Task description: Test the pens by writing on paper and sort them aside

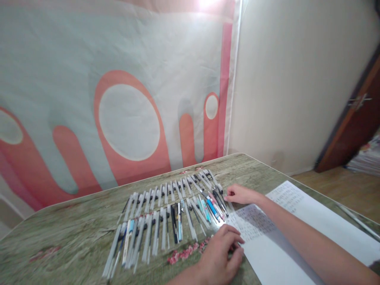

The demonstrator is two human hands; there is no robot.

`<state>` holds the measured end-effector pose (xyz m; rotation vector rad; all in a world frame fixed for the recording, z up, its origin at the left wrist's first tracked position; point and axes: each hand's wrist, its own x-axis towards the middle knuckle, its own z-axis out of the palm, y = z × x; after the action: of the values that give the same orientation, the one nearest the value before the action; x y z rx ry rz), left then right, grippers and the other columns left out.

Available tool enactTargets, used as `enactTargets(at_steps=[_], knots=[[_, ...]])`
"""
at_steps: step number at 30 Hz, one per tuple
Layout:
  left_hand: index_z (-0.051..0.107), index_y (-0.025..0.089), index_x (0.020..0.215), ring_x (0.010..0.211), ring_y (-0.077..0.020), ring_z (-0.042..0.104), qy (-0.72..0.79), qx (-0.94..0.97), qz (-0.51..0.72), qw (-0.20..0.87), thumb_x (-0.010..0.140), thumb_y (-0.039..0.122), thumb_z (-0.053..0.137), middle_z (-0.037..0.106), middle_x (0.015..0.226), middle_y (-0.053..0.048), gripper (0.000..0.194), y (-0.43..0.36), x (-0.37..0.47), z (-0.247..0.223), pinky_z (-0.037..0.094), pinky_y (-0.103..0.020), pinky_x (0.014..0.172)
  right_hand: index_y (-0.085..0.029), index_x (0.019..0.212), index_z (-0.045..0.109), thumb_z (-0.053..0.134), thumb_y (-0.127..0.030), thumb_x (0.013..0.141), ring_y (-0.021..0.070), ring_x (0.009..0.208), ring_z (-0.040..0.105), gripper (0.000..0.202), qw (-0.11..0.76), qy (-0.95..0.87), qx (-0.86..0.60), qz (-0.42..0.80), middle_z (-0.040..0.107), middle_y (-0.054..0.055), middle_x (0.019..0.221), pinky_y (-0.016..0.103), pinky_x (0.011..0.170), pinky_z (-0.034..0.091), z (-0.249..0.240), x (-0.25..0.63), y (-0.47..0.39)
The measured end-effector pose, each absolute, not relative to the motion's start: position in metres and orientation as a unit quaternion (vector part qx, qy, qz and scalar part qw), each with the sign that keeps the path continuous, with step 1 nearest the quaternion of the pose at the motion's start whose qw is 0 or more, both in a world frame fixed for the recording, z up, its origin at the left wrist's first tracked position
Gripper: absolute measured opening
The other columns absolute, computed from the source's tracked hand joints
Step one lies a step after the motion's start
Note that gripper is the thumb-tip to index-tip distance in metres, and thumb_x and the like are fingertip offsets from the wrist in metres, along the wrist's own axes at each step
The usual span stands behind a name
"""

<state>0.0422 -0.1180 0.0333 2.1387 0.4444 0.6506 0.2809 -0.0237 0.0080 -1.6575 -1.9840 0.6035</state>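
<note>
At the right end of the pen rows, my right hand [242, 194] is closed, with fingertips and thumb drawn together low over the table. Whatever it may hold is hidden; a clear tube-like piece [230, 205] lies just below it. My left hand [222, 253] rests nearer to me at the left edge of a written sheet [252, 223], its fingers curled in toward the thumb. A small dark bit shows under those fingers, too unclear to name. Between the hands and to the left lie two rows of pens and refills in clear sleeves [154, 233], several with black grips, and a blue pen [212, 208].
Another large white sheet with handwriting [297, 209] lies under my right forearm. A white stick-like object [358, 221] is at the table's right edge. The wood-patterned table [74, 233] has printed pink flowers. Behind stand a patterned curtain [166, 51] and a brown door [353, 118].
</note>
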Motion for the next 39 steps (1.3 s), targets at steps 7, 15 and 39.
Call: enactTargets(at_steps=[7, 15, 39], knots=[[0.053, 0.016, 0.095, 0.08, -0.011, 0.048, 0.186, 0.84, 0.279, 0.426, 0.078, 0.016, 0.043, 0.049, 0.101, -0.007, 0.019, -0.118, 0.043, 0.033, 0.041, -0.024, 0.074, -0.015, 0.045, 0.054, 0.056, -0.028, 0.06, 0.0074, 0.043, 0.038, 0.02, 0.226, -0.706, -0.647, 0.178, 0.046, -0.004, 0.041, 0.019, 0.043, 0.024, 0.005, 0.278, -0.022], [0.052, 0.014, 0.094, 0.07, -0.0103, 0.052, 0.272, 0.759, 0.274, 0.525, 0.081, 0.032, 0.043, 0.056, 0.08, -0.004, 0.023, -0.115, 0.046, 0.027, 0.04, -0.022, 0.064, -0.015, 0.043, 0.049, 0.053, -0.025, 0.059, 0.0059, 0.04, 0.032, 0.019, 0.287, -0.638, -0.667, 0.257, 0.039, -0.006, 0.037, 0.019, 0.041, 0.021, 0.013, 0.276, -0.023], [0.046, 0.017, 0.087, 0.052, -0.0065, 0.043, 0.308, 0.604, 0.392, 0.622, 0.081, 0.042, 0.042, 0.044, 0.063, 0.003, 0.026, -0.088, 0.049, 0.014, 0.033, -0.018, 0.051, -0.014, 0.06, 0.055, 0.054, -0.033, 0.069, 0.0082, 0.051, 0.044, 0.021, 0.327, -0.657, -0.653, 0.188, 0.053, -0.002, 0.055, 0.019, 0.05, 0.032, 0.007, 0.256, -0.021]])
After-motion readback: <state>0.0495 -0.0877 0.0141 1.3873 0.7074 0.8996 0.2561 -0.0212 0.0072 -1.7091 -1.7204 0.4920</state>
